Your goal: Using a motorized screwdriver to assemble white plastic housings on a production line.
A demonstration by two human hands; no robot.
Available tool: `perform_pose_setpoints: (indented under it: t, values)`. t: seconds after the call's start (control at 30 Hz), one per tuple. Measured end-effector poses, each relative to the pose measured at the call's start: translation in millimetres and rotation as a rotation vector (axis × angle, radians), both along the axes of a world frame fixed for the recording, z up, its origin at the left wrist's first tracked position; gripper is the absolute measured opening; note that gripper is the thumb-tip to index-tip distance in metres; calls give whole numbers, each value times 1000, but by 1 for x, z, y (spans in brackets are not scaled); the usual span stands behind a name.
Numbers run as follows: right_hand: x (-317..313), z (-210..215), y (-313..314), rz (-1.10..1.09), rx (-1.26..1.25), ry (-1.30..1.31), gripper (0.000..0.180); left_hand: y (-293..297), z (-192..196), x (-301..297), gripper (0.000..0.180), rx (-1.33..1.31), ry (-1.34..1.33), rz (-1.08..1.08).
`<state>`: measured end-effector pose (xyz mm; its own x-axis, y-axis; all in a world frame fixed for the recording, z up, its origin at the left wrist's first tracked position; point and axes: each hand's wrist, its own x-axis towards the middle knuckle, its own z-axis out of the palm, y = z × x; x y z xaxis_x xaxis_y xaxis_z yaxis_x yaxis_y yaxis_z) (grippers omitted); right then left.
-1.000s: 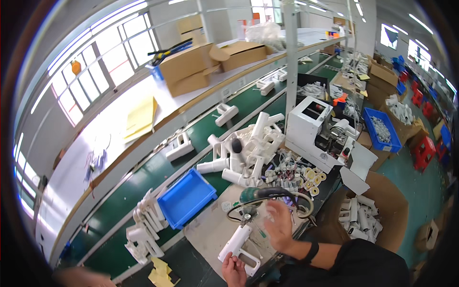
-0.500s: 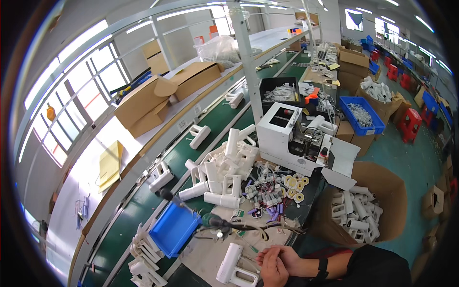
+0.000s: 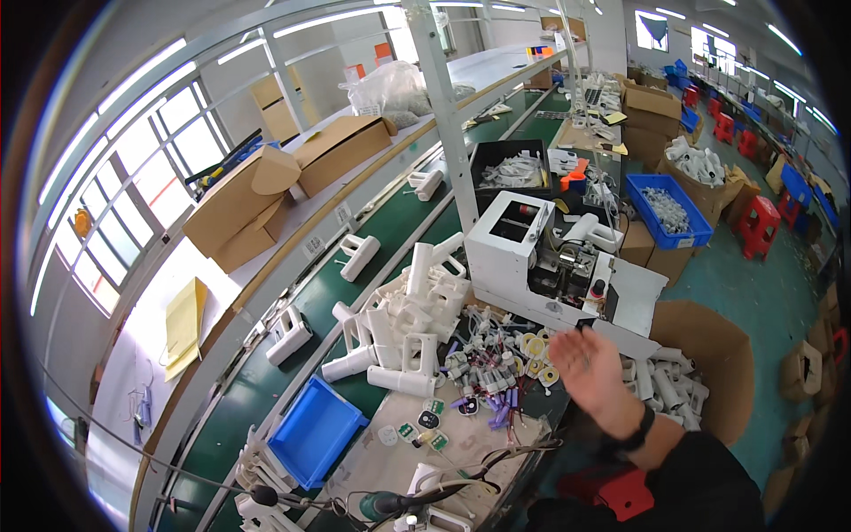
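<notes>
My right hand point(image 3: 592, 377) is raised over the right edge of the bench, its fingers stretched out and slightly blurred, with nothing visible in them. A dark band circles that wrist, below a black sleeve. Nearest to it are yellow-and-white round parts point(image 3: 534, 355) and the front of a white machine point(image 3: 532, 284). Left of the hand lies a heap of small motor-like parts with wires point(image 3: 483, 359). Purple cylinders point(image 3: 503, 410) rest by its near side. My left hand is out of view.
White plastic handle housings point(image 3: 412, 310) are piled beside a green conveyor point(image 3: 239, 395). A blue tray point(image 3: 316, 430) and a cable-hung green tool point(image 3: 381, 505) are nearer. A carton point(image 3: 731, 372) of white housings stands right; a red stool point(image 3: 625, 495) is below my arm.
My hands were together at the bench's near edge. The right hand has moved up and away toward the machine; the left has left the view. The hanging tool appears lower in the picture.
</notes>
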<state>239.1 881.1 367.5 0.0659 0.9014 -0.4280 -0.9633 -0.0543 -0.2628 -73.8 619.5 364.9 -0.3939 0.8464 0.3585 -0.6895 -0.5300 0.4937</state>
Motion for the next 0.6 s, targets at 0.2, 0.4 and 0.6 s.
perform_pose_setpoints:
  t: [0.2, 0.4, 0.6]
  values:
    - [15, 8, 203, -157, 246, -328, 29, -53, -46, -51, 31, -146, -69, 313]
    - [43, 14, 309, -324, 106, -1195, 35, -66, -95, -68, 27, -520, -68, 587]
    - [-20, 37, 208, -360, 383, -846, 20, -59, -165, -52, 38, -1216, 30, 760]
